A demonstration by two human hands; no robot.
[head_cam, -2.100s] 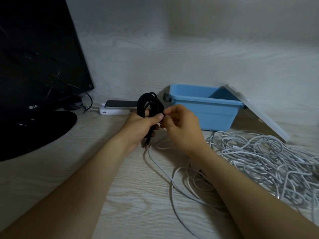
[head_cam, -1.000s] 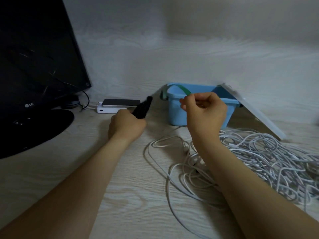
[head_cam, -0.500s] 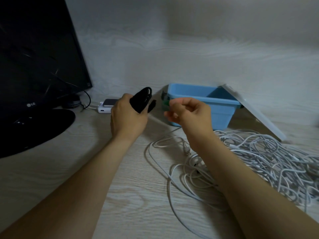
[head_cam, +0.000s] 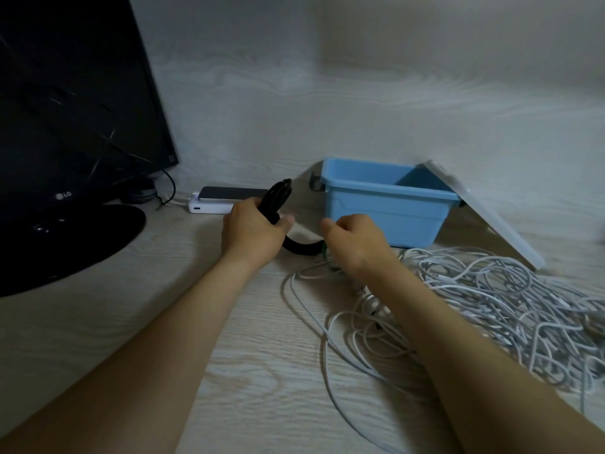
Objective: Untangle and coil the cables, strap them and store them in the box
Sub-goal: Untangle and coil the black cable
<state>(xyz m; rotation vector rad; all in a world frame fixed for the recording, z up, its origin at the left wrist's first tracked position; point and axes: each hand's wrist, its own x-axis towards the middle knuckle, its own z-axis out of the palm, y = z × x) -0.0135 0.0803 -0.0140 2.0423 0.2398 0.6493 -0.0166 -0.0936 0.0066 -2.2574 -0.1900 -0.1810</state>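
Down from mid-air, both hands now sit low over the worktop | left hand grips the black cable coil | right hand pinches a green strap against its lower end (strapping seems to be starting) | blue box waits open just behind.

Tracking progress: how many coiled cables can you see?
1: the black coil gripped in the left hand, beside the blue box. The box's inside is partly hidden; more may lie there.

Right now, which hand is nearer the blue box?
Right: the right hand holds a green strap in front of the blue box; the left hand grips the black cable farther left.
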